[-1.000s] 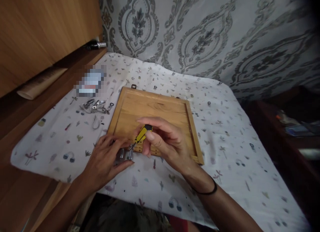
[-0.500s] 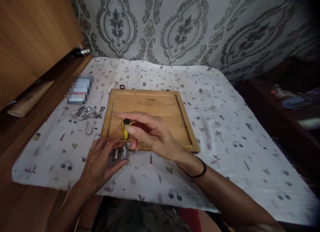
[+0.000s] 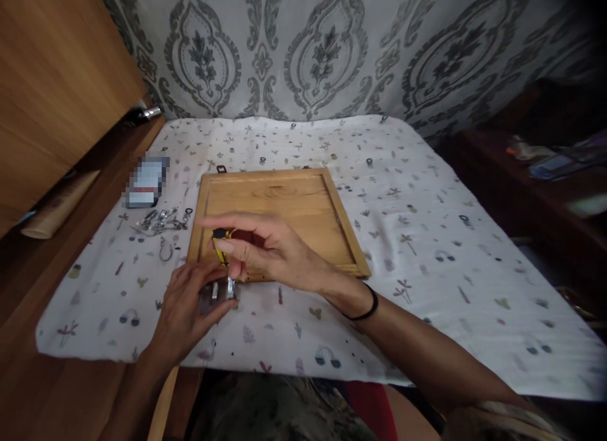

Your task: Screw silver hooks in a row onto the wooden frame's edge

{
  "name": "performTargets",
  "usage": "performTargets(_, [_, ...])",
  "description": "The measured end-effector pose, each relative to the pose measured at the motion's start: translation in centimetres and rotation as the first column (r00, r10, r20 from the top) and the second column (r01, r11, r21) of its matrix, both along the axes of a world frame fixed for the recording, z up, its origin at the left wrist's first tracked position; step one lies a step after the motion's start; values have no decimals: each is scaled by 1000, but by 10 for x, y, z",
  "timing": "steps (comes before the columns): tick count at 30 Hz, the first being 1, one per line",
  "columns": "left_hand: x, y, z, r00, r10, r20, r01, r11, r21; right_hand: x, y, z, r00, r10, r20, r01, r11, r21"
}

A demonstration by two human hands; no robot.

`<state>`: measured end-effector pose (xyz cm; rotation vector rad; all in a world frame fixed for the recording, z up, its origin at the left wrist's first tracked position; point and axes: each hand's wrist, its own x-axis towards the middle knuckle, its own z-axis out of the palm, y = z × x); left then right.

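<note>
A wooden framed panel [image 3: 279, 204] lies on the patterned white cloth. My right hand [image 3: 265, 248] grips a short yellow and black screwdriver [image 3: 220, 246] between thumb and fingers, over the panel's near left corner. The tool points down at a small metal latch piece [image 3: 231, 288] at the panel's near edge. My left hand [image 3: 190, 298] is closed around a small metal fitting [image 3: 215, 291] beside it, its thumb in front and its fingers at the panel's edge. The screwdriver's tip is too small to make out.
Loose metal clips and hooks [image 3: 164, 221] lie left of the panel, below a blurred phone [image 3: 146, 181]. A rolled tube [image 3: 59, 204] rests on the wooden ledge at the left. A patterned curtain [image 3: 327, 49] hangs behind the table.
The view has shifted slightly. The screwdriver in my right hand has turned and now tilts more, its handle leaning left. My left hand stays at the metal fittings.
</note>
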<state>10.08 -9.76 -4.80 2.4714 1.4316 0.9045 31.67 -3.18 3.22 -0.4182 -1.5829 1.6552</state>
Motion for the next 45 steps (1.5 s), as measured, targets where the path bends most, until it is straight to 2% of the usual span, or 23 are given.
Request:
performTargets(2, [0,1,0,1000,2,5,-3,1000,6,0,1,-1,1000,12,-6,-12,1000,-11])
performTargets(8, [-1,3,-2,1000,-26,17,26,999,22,-6,1,-4,989,-104,-103,94,991,-97])
performTargets(11, [-2,2,-3,1000,-8,15,8,999,31,-3,2,-4,994,-80,-78,77,996,-50])
performTargets(16, [-4,2,-6,1000,9,-3,-9,1000,29,3,5,-3,1000,22,-8,-22,999,40])
performTargets(18, [-4,2,-7,1000,2,-2,-2,999,33,1,5,-4,999,-35,-23,36,998,51])
performTargets(21, [-4,2,-7,1000,-8,5,8,999,34,-4,5,-5,982,-182,-50,187,976,108])
performTargets(23, [-4,3,-6,1000,-14,10,13,999,31,-6,5,-6,973,-226,-48,230,962,144])
performTargets(26, [-4,3,-5,1000,-18,9,18,1000,18,-5,5,-6,982,-188,-20,188,967,169])
performTargets(29, [-3,3,-6,1000,-7,12,7,1000,14,-3,5,-5,995,-99,31,92,978,187])
performTargets(32, [-4,2,-8,1000,13,26,-13,1000,20,-3,4,-5,998,-23,60,14,989,147])
performTargets(39, [-6,2,-10,999,40,34,-39,999,-18,-9,2,-8,985,-162,49,159,985,68])
performTargets(41, [-6,3,-10,999,35,20,-35,999,-8,-6,3,-6,991,-123,50,119,990,73])
performTargets(45, [-6,4,-9,1000,14,17,-14,1000,13,0,4,-3,997,55,51,-59,995,84])
